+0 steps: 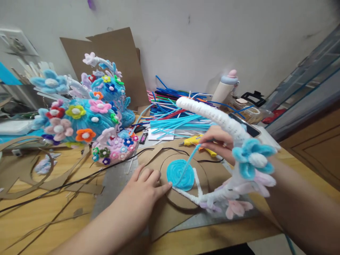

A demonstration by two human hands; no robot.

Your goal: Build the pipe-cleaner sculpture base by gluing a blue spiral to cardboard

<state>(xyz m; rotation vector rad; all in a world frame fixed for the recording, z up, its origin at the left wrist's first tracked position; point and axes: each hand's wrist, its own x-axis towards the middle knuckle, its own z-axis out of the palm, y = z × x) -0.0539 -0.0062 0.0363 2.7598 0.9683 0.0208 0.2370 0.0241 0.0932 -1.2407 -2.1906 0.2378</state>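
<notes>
A flat coil of light-blue pipe cleaner (176, 173) lies on a round cardboard disc (204, 177). My left hand (148, 184) rests with fingers spread on the cardboard, one fingertip at the coil's lower left edge. Between the pinched fingers of my right hand (219, 141) is the raised end of a blue pipe cleaner (191, 156), which slants up from the coil. A curved white wrapped stem (212, 115) arches in front of my right arm. It bears a blue flower (255, 159) and pink petals (239, 209), and its forked white foot (186, 194) meets the disc beside the coil.
Flower-covered blue decorations (90, 120) stand at left before propped cardboard sheets (117, 63). Loose pipe cleaners (175, 124) are heaped at the back. A yellow glue gun (192, 140) lies behind the disc, and a black cable (106, 169) crosses the table. A bottle (224, 88) and phone (247, 126) sit back right.
</notes>
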